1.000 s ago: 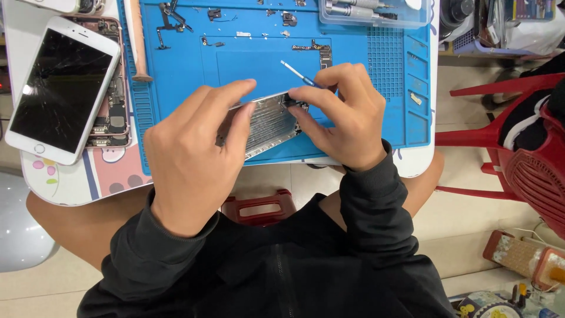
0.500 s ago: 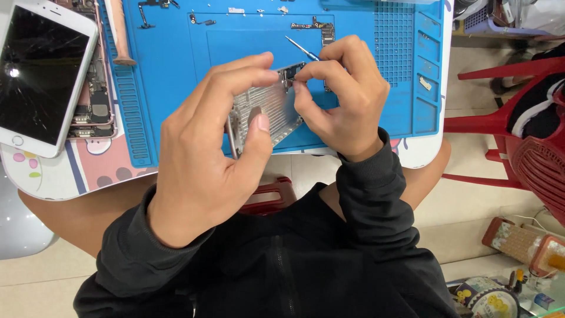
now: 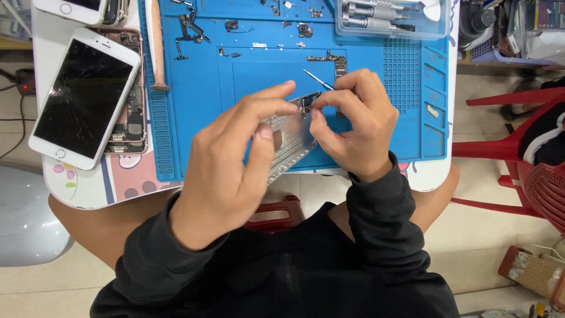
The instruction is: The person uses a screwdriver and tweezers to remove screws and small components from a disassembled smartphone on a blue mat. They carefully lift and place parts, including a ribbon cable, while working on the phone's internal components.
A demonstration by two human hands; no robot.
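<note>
setting: small white table (image 3: 88, 188) with a cartoon print, covered mostly by a blue repair mat (image 3: 200, 100); tiled floor below, red plastic chair (image 3: 518, 147) off to the right.
on the mat: loose small parts and screws (image 3: 232, 25) along the top edge; clear tray of screwdrivers (image 3: 388, 17) at the top right.
beside the mat: white phone screen (image 3: 82, 97), cracked, lying partly over an opened phone body (image 3: 130, 112) at the left; pale wooden stick (image 3: 156, 47) along the mat's left edge.
work piece: silver metal plate (image 3: 291, 141), lifted off the mat and tilted, held between both hands over the mat's near edge.
left hand (image 3: 235, 165): fingers half curled, clamped on the plate from the left, thumb across its face, forefinger reaching to the top corner.
right hand (image 3: 359, 123): fingers drawn close together, pinching a thin metal tool (image 3: 318, 79) whose free end sticks up and left; fingertips touching the plate's top corner.
step in hand: judged to be fine work on a small dark part (image 3: 306, 105) at the plate's top corner, either loosening or lifting it.
next move calls for: judged, a steady left-hand hold and a light, exact push of the tool tip; the tip itself is hidden behind the fingers.
</note>
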